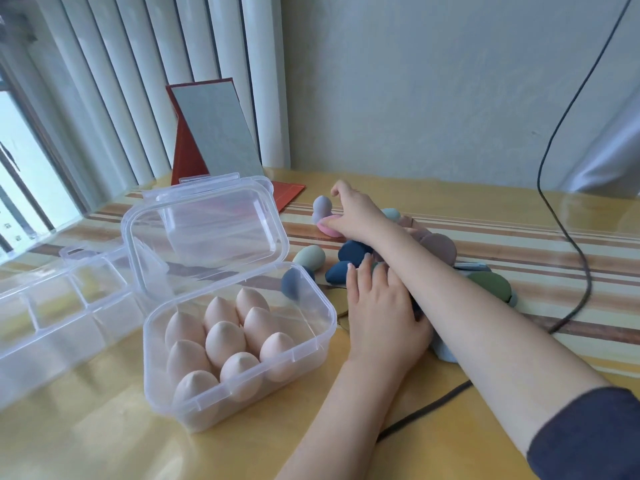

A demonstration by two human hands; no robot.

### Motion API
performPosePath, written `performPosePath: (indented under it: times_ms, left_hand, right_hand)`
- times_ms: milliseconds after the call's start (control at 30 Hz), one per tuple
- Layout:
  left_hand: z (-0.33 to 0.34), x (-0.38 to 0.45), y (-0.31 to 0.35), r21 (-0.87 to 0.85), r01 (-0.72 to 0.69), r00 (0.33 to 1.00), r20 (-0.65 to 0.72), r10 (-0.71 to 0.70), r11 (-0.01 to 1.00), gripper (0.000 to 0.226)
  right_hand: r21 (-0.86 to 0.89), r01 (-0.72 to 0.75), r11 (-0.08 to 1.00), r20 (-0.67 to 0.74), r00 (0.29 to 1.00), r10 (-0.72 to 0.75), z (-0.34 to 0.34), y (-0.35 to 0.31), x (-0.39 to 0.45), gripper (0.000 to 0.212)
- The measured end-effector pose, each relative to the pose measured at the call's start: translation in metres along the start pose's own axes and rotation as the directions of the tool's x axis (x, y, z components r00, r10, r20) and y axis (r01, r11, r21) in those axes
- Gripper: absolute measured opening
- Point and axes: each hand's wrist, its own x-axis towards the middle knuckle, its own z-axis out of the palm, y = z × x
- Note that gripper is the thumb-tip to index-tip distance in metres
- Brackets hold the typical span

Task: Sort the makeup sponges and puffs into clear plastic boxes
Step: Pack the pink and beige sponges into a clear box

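Divided box (52, 306), left of the egg box (239, 344): nothing in it, as I read it. Egg box, lid up: nine beige sponges (221, 342), full. Pile (349, 261) right of it: unsorted. My left hand (377, 306) lies flat there; my right hand (353, 211) pinches a pink puff (327, 227).
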Motion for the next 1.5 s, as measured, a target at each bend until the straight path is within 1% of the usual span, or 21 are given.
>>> performPosePath:
  times_ms: [67,133,200,267,333,400,467,533,600,667,800,867,933,967,1033,1133,1200,1267,1333,1433,1500]
  left_hand:
    - [0.002,-0.001,0.001,-0.010,0.012,1.000,0.001,-0.012,1.000,0.066]
    - [0.003,-0.001,0.002,0.015,0.005,1.000,0.004,-0.006,1.000,0.068]
    - [0.004,-0.001,0.002,0.046,-0.002,1.000,-0.001,0.002,0.999,0.070]
    - [0.004,-0.001,0.000,0.046,-0.007,1.000,-0.008,0.008,0.999,0.070]
    - [0.002,0.000,0.000,0.021,-0.007,1.000,-0.007,0.008,1.000,0.072]
    - [-0.001,0.000,0.001,-0.039,0.025,0.997,0.070,-0.022,0.999,0.076]
    - [-0.002,0.000,0.003,-0.035,0.037,0.997,0.074,-0.035,0.999,0.072]
    - [-0.002,-0.001,0.004,-0.016,0.030,1.000,0.006,-0.030,0.999,0.056]
    - [-0.002,0.001,0.003,-0.047,0.014,0.999,-0.045,-0.016,0.999,0.040]
    - [-0.006,0.004,0.002,-0.144,0.009,0.997,-0.068,-0.019,0.990,0.036]
    - [-0.015,0.005,0.007,-0.336,0.034,0.995,-0.073,-0.062,0.941,0.049]
    - [-0.022,0.005,0.010,-0.457,0.129,0.987,-0.027,-0.158,0.880,0.072]
    - [-0.027,0.009,0.007,-0.521,0.156,0.972,-0.069,-0.224,0.839,0.096]
    - [-0.028,0.011,0.005,-0.535,0.147,0.967,-0.101,-0.235,0.832,0.101]
    - [-0.030,0.013,0.002,-0.570,0.114,0.969,-0.117,-0.218,0.814,0.098]
    - [-0.029,0.015,-0.001,-0.595,0.055,0.984,-0.105,-0.145,0.802,0.073]
    - [-0.028,0.016,-0.004,-0.594,0.056,0.984,-0.103,-0.145,0.802,0.055]
    - [-0.028,0.018,-0.005,-0.585,0.092,0.976,-0.110,-0.190,0.806,0.039]
    - [-0.028,0.019,-0.005,-0.578,0.100,0.959,-0.160,-0.233,0.810,0.030]
    - [-0.029,0.019,-0.004,-0.629,0.123,0.901,-0.253,-0.352,0.767,0.022]
    - [-0.033,0.019,-0.001,-0.696,0.226,0.872,-0.167,-0.460,0.681,0.024]
  right_hand:
    - [-0.032,0.011,0.999,0.016,1.000,-0.011,0.006,-0.001,0.012,0.081]
    - [-0.053,0.022,0.998,0.078,0.997,-0.017,0.012,0.000,0.021,0.096]
    - [-0.119,0.058,0.991,0.182,0.983,-0.036,0.021,0.000,0.028,0.089]
    - [-0.167,0.088,0.982,0.225,0.973,-0.049,0.029,0.001,0.031,0.062]
    - [-0.077,0.074,0.994,0.188,0.980,-0.058,0.032,0.001,0.031,0.037]
    - [0.048,0.065,0.997,0.134,0.988,-0.071,0.029,0.003,0.026,0.025]
    - [0.188,0.048,0.981,0.007,0.999,-0.050,0.020,0.004,0.019,0.020]
    - [0.374,0.030,0.927,-0.140,0.990,0.025,0.004,0.001,0.008,0.018]
    - [0.548,0.005,0.836,-0.198,0.972,0.124,-0.015,-0.004,-0.008,0.016]
    - [0.629,-0.003,0.778,-0.211,0.962,0.174,-0.031,-0.008,-0.029,0.015]
    - [0.713,0.018,0.701,-0.250,0.941,0.230,-0.046,0.000,-0.076,0.009]
    - [0.759,0.005,0.651,-0.236,0.934,0.268,-0.047,0.009,-0.095,0.008]
    - [0.804,-0.047,0.593,-0.169,0.937,0.304,-0.047,0.014,-0.107,0.015]
    - [0.796,-0.083,0.599,-0.126,0.946,0.299,-0.047,0.017,-0.110,0.021]
    - [0.770,-0.134,0.624,-0.039,0.966,0.255,-0.048,0.016,-0.112,0.032]
    - [0.757,-0.142,0.637,0.000,0.976,0.216,-0.050,0.016,-0.109,0.040]
    - [0.665,-0.159,0.730,-0.037,0.969,0.245,-0.048,0.019,-0.107,0.041]
    - [0.580,-0.164,0.798,-0.067,0.966,0.248,-0.048,0.022,-0.108,0.041]
    - [0.558,-0.141,0.818,-0.078,0.972,0.221,-0.050,0.024,-0.108,0.040]
    - [0.499,-0.162,0.851,-0.084,0.969,0.233,-0.060,0.028,-0.110,0.036]
    - [0.406,-0.190,0.894,-0.090,0.965,0.247,-0.064,0.034,-0.111,0.029]
